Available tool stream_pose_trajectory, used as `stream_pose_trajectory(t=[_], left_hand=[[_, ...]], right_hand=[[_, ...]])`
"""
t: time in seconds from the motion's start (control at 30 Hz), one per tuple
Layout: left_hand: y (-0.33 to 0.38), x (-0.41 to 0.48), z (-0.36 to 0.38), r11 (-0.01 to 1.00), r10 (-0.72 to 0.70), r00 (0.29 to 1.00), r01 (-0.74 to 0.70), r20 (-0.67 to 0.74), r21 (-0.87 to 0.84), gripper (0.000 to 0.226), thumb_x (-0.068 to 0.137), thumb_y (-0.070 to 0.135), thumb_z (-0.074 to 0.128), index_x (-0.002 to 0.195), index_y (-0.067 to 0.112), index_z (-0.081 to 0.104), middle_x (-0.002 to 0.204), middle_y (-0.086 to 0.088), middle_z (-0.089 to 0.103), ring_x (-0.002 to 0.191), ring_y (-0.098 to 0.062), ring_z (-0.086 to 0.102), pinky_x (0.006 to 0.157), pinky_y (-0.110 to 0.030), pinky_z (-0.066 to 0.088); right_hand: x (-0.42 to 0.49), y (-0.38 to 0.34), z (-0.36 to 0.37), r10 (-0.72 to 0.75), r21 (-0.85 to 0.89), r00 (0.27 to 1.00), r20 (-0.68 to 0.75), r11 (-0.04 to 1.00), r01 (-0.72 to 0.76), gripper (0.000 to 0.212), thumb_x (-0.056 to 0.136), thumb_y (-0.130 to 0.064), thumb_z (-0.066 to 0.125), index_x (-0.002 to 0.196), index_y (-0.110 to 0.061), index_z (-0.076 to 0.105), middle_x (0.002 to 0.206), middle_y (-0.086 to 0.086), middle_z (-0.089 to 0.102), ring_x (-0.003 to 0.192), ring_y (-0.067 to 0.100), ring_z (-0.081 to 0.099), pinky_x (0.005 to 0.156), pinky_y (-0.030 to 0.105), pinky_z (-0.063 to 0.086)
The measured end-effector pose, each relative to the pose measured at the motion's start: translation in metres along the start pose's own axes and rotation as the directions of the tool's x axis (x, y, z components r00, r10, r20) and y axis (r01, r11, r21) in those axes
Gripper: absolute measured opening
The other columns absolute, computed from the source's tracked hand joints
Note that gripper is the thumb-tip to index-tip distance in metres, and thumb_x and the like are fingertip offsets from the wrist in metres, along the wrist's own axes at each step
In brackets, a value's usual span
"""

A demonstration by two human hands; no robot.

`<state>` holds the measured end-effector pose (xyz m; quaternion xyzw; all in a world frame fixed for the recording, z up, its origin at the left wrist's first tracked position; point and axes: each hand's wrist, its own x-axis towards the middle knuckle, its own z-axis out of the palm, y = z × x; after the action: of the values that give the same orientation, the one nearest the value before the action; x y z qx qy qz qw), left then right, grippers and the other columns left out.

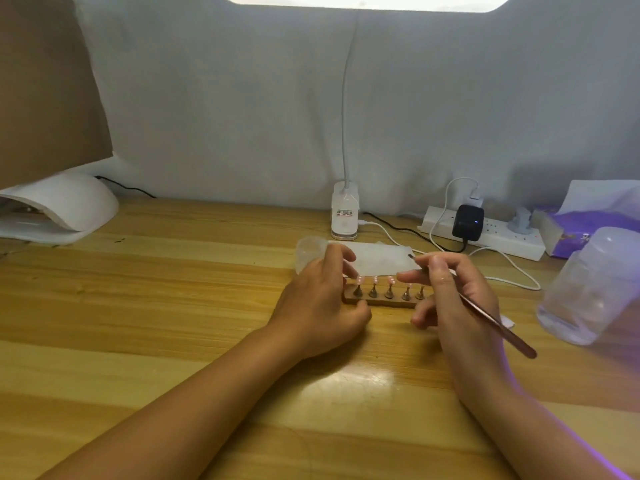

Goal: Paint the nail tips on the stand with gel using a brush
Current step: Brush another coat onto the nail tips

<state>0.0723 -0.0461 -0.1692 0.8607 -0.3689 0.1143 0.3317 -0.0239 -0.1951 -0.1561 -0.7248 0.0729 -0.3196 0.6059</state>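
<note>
A dark wooden stand [384, 301] lies mid-table with several metal holders, each topped by a small pink nail tip [375, 279]. My left hand [320, 299] grips the stand's left end, thumb at the front and fingers curled over the back. My right hand [457, 296] pinches a thin rose-coloured brush [498, 325]. Its dark bristle end [411, 256] points up and left above the white palette sheet [375, 259], while the handle sticks out to the lower right. The right hand covers the stand's right end.
Behind the stand stand a small clear cup [309, 252] and a white lamp base [344, 216]. A power strip [491, 233] with cables lies at back right. A clear jar [595, 289] and purple tissue pack [585, 230] sit at right, a white curing lamp [59, 209] at left.
</note>
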Motion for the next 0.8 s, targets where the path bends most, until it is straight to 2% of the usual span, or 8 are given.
stream_pose_trajectory(t=[0.07, 0.13, 0.17, 0.23, 0.3, 0.47, 0.57, 0.8], left_hand=[[-0.001, 0.0002, 0.0006, 0.999, 0.003, 0.998, -0.005, 0.057, 0.037, 0.048, 0.085, 0.039, 0.067, 0.121, 0.031, 0.037, 0.11, 0.012, 0.057, 0.1, -0.008, 0.054, 0.082, -0.028, 0.05], [-0.0016, 0.0, 0.0011, 0.999, 0.039, 0.998, -0.04, 0.042, 0.035, 0.044, 0.085, 0.035, 0.065, 0.12, 0.03, 0.038, 0.104, 0.012, 0.056, 0.095, -0.008, 0.053, 0.076, -0.029, 0.049], [-0.001, -0.0005, 0.0008, 0.998, 0.055, 0.998, -0.056, 0.032, 0.033, 0.044, 0.084, 0.034, 0.065, 0.119, 0.03, 0.039, 0.102, 0.012, 0.056, 0.093, -0.008, 0.052, 0.074, -0.028, 0.048], [0.0, -0.001, 0.0004, 0.995, 0.083, 0.996, -0.083, 0.016, 0.048, 0.045, 0.081, 0.033, 0.066, 0.117, 0.03, 0.039, 0.1, 0.012, 0.056, 0.09, -0.008, 0.05, 0.069, -0.025, 0.045], [0.0014, -0.0013, -0.0001, 0.991, 0.11, 0.994, -0.11, 0.003, 0.072, 0.045, 0.079, 0.033, 0.067, 0.115, 0.029, 0.04, 0.098, 0.012, 0.056, 0.087, -0.008, 0.049, 0.065, -0.022, 0.041], [0.002, -0.0012, -0.0003, 0.988, 0.125, 0.992, -0.125, 0.002, 0.095, 0.044, 0.079, 0.037, 0.067, 0.112, 0.03, 0.04, 0.095, 0.012, 0.056, 0.082, -0.008, 0.051, 0.064, -0.021, 0.042], [0.0011, -0.0009, 0.0005, 0.992, 0.095, 0.995, -0.093, -0.014, 0.09, 0.043, 0.079, 0.04, 0.066, 0.111, 0.031, 0.04, 0.094, 0.013, 0.057, 0.082, -0.007, 0.052, 0.063, -0.016, 0.038], [0.0003, -0.002, 0.0016, 0.991, 0.077, 0.997, -0.075, -0.014, 0.111, 0.042, 0.079, 0.038, 0.065, 0.111, 0.03, 0.039, 0.094, 0.012, 0.058, 0.082, -0.008, 0.054, 0.068, -0.027, 0.046]], right_hand=[[-0.0024, -0.0012, 0.0027, -0.052, -0.089, 0.998, 0.045, 0.994, 0.056, 0.022, 0.096, -0.041, 0.044, 0.099, -0.03, 0.063, 0.094, -0.012, 0.072, 0.053, 0.011, 0.06, 0.052, 0.022, 0.053], [-0.0037, -0.0004, 0.0031, -0.121, -0.202, 0.99, 0.07, 0.97, 0.132, 0.012, 0.095, -0.035, 0.052, 0.101, -0.03, 0.062, 0.093, -0.014, 0.069, 0.059, 0.009, 0.063, 0.054, 0.023, 0.054], [-0.0037, 0.0008, 0.0028, -0.138, -0.267, 0.987, 0.082, 0.951, 0.155, 0.011, 0.094, -0.029, 0.057, 0.104, -0.029, 0.062, 0.093, -0.014, 0.068, 0.064, 0.01, 0.065, 0.056, 0.027, 0.055], [-0.0032, 0.0032, 0.002, -0.126, -0.395, 0.984, 0.122, 0.904, 0.165, 0.022, 0.093, -0.022, 0.062, 0.114, -0.028, 0.058, 0.099, -0.016, 0.064, 0.068, 0.012, 0.064, 0.064, 0.038, 0.057], [-0.003, 0.0034, 0.0026, -0.102, -0.46, 0.98, 0.169, 0.872, 0.17, 0.028, 0.092, -0.021, 0.063, 0.118, -0.027, 0.055, 0.099, -0.014, 0.063, 0.066, 0.01, 0.062, 0.067, 0.04, 0.056], [-0.0027, 0.0037, 0.0032, -0.129, -0.527, 0.972, 0.197, 0.822, 0.216, 0.025, 0.091, -0.018, 0.064, 0.112, -0.026, 0.054, 0.101, -0.014, 0.064, 0.077, 0.002, 0.06, 0.072, 0.025, 0.051], [-0.002, 0.0042, 0.0032, -0.14, -0.541, 0.971, 0.193, 0.811, 0.225, 0.025, 0.09, -0.017, 0.066, 0.111, -0.024, 0.054, 0.097, -0.015, 0.064, 0.081, 0.003, 0.06, 0.074, 0.028, 0.052], [-0.0038, 0.0049, 0.0025, -0.174, -0.519, 0.963, 0.206, 0.814, 0.259, 0.024, 0.091, -0.012, 0.065, 0.111, -0.02, 0.056, 0.097, -0.012, 0.067, 0.091, 0.006, 0.064, 0.08, 0.032, 0.054]])
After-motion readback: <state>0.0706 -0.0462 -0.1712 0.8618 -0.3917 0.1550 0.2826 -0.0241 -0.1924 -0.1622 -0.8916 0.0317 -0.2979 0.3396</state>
